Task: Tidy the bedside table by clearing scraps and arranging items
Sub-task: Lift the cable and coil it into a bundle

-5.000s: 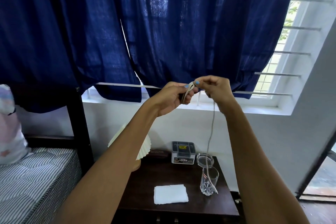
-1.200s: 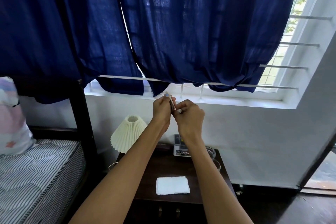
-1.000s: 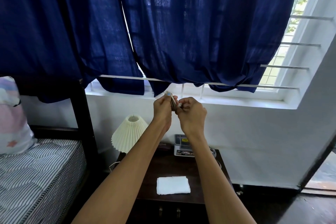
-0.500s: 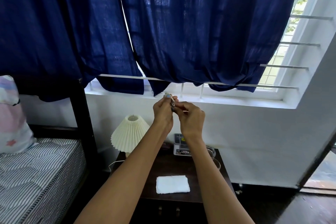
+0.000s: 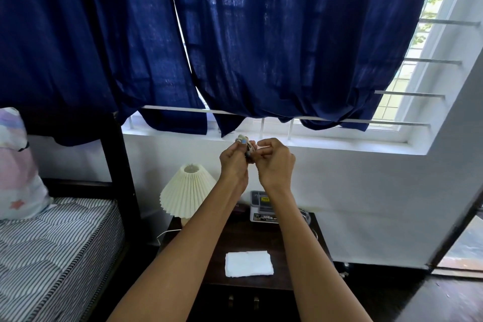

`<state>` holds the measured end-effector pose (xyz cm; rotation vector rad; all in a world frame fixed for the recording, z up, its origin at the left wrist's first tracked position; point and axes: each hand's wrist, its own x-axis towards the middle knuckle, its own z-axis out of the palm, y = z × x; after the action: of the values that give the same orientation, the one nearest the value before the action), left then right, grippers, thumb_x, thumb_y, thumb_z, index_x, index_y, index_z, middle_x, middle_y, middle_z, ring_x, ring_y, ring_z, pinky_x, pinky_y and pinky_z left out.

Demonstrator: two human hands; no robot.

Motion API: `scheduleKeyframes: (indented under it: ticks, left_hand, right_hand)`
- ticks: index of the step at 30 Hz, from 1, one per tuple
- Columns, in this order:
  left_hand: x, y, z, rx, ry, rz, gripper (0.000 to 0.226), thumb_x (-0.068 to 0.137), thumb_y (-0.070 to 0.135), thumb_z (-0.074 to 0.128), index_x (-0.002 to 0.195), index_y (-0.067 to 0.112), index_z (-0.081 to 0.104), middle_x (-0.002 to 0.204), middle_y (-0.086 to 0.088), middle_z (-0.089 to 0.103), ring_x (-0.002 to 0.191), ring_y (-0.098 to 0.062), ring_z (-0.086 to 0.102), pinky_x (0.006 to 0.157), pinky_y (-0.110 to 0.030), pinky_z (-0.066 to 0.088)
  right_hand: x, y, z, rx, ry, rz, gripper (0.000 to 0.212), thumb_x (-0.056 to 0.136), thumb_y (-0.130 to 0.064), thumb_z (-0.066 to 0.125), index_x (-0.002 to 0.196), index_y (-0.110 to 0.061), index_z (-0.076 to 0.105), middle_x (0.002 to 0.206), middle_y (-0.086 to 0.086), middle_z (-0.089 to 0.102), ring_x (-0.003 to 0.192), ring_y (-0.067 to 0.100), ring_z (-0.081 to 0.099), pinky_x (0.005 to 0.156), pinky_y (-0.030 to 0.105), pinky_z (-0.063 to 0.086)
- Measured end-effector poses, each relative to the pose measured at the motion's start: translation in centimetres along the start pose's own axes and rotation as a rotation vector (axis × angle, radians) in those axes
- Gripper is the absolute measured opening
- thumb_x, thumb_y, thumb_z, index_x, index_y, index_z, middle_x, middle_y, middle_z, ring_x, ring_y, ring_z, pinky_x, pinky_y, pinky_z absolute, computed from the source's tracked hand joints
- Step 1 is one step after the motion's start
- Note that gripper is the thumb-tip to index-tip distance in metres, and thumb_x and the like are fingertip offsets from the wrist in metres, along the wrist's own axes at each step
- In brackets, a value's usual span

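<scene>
Both hands are raised in front of the window sill, above the dark bedside table [image 5: 243,239]. My left hand [image 5: 233,162] pinches a small coil of pale cable [image 5: 248,148] between thumb and fingers. My right hand [image 5: 275,161] is closed just beside it, its fingertips touching the same coil. On the table lie a folded white cloth [image 5: 248,263] near the front and a small grey device [image 5: 261,206] at the back. A glass [image 5: 307,217] is mostly hidden behind my right forearm.
A pleated cream lamp [image 5: 187,192] stands on the table's back left corner, its white cord trailing off the side. A bed with a striped mattress [image 5: 52,243] and dark post [image 5: 117,165] is on the left. Blue curtains [image 5: 235,34] hang over the barred window.
Five seconds ago the cable hung long from my hands down to the glass; now it is gathered into a small coil. My hands have dropped lower and barely shift in the last second.
</scene>
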<state>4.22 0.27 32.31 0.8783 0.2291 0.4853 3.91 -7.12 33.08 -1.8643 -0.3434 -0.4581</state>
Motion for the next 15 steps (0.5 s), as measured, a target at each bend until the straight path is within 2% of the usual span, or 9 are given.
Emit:
scheduleKeyframes:
  ticks: [3, 5, 8, 13, 15]
  left_hand:
    - [0.0, -0.3, -0.2, 0.026, 0.006, -0.01, 0.025, 0.095, 0.004, 0.048, 0.113, -0.008, 0.06, 0.083, -0.009, 0.06, 0.073, -0.015, 0.055, 0.064, -0.02, 0.048]
    - [0.1, -0.4, -0.2, 0.028, 0.012, -0.009, 0.028, 0.095, 0.005, 0.048, 0.116, -0.01, 0.059, 0.086, -0.011, 0.061, 0.075, -0.016, 0.056, 0.067, -0.022, 0.048]
    - [0.2, -0.4, -0.1, 0.014, -0.002, -0.016, 0.029, 0.095, 0.005, 0.046, 0.118, -0.009, 0.058, 0.089, -0.01, 0.064, 0.08, -0.018, 0.06, 0.072, -0.024, 0.049]
    - [0.1, -0.5, -0.4, 0.026, -0.025, -0.034, 0.028, 0.096, 0.004, 0.044, 0.117, -0.007, 0.059, 0.087, -0.008, 0.065, 0.077, -0.016, 0.059, 0.071, -0.023, 0.048]
    - [-0.1, -0.5, -0.5, 0.019, -0.035, -0.042, 0.027, 0.096, 0.003, 0.043, 0.115, -0.005, 0.06, 0.085, -0.008, 0.064, 0.075, -0.015, 0.059, 0.07, -0.023, 0.047]
  right_hand:
    - [0.6, 0.0, -0.3, 0.01, -0.072, 0.04, 0.019, 0.073, -0.005, 0.076, 0.09, -0.011, 0.071, 0.064, -0.003, 0.065, 0.068, 0.014, 0.067, 0.08, 0.035, 0.058]
    - [0.7, 0.0, -0.4, 0.019, -0.092, 0.045, 0.015, 0.073, -0.003, 0.075, 0.086, -0.011, 0.071, 0.067, -0.001, 0.068, 0.068, 0.013, 0.068, 0.08, 0.035, 0.058]
    - [0.7, 0.3, -0.6, 0.039, -0.089, 0.045, 0.013, 0.072, -0.004, 0.076, 0.083, -0.009, 0.071, 0.073, 0.003, 0.072, 0.072, 0.015, 0.07, 0.079, 0.033, 0.058]
    - [1.2, 0.5, -0.8, 0.092, -0.157, 0.134, 0.022, 0.067, -0.005, 0.082, 0.086, -0.004, 0.071, 0.068, -0.001, 0.068, 0.062, 0.009, 0.064, 0.07, 0.02, 0.057]
    - [1.5, 0.7, -0.9, 0.089, -0.2, 0.15, 0.024, 0.066, -0.006, 0.083, 0.087, -0.004, 0.073, 0.074, 0.004, 0.072, 0.065, 0.012, 0.067, 0.074, 0.024, 0.059]
